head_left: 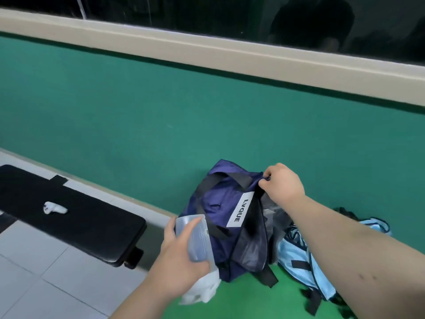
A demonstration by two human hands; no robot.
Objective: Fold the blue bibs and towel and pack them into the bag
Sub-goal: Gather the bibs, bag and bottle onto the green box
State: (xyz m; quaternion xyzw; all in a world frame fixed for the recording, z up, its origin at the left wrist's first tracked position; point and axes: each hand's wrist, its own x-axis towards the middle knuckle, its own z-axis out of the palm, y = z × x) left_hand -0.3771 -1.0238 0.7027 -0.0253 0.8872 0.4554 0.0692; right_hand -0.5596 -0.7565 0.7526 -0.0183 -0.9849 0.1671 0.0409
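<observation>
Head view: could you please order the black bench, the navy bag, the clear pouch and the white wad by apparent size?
1. The black bench and the navy bag: too alike to rank.
2. The clear pouch, though it is nearer the camera.
3. The white wad on the bench.

Dim even indoor light, soft shadows, wide-angle bending at edges, motion blur in the foreground, dark reflective glass

A teal wall ran beneath a beige sill and dark window; a black padded bench stood on pale floor tiles.
</observation>
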